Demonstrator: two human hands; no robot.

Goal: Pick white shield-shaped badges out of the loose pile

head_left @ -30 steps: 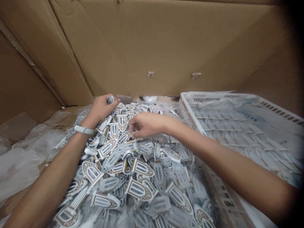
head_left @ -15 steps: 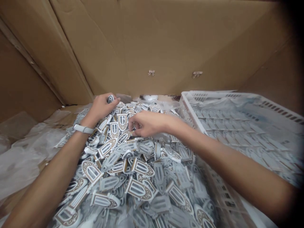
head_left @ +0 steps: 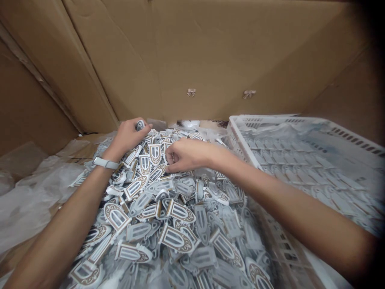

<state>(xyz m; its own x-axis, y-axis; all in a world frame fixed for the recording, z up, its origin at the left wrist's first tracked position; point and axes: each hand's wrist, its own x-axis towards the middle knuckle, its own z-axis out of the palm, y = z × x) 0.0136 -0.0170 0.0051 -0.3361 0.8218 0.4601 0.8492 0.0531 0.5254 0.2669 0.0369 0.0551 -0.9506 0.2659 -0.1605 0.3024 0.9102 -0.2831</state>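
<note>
My left hand, with a pale band at the wrist, is closed around a small grey-and-white arched window piece at the far left of a heap. One end of that piece shows between thumb and fingers. My right hand rests at the heap's upper middle, its fingers curled in toward the thumb. What lies inside those fingers is mostly hidden. Beside its fingertips lies a white arched window piece with brown scroll trim. The heap holds many alike, some face up, such as this window piece, others showing plain grey backs.
At right stands a white plastic basket with rows of pieces on film. Crumpled clear plastic lies at left. A tall cardboard wall encloses the back, with two small metal clips on it.
The fingers of my right hand have curled in more and the hand has shifted very slightly. My left hand stays in place with its window piece.
</note>
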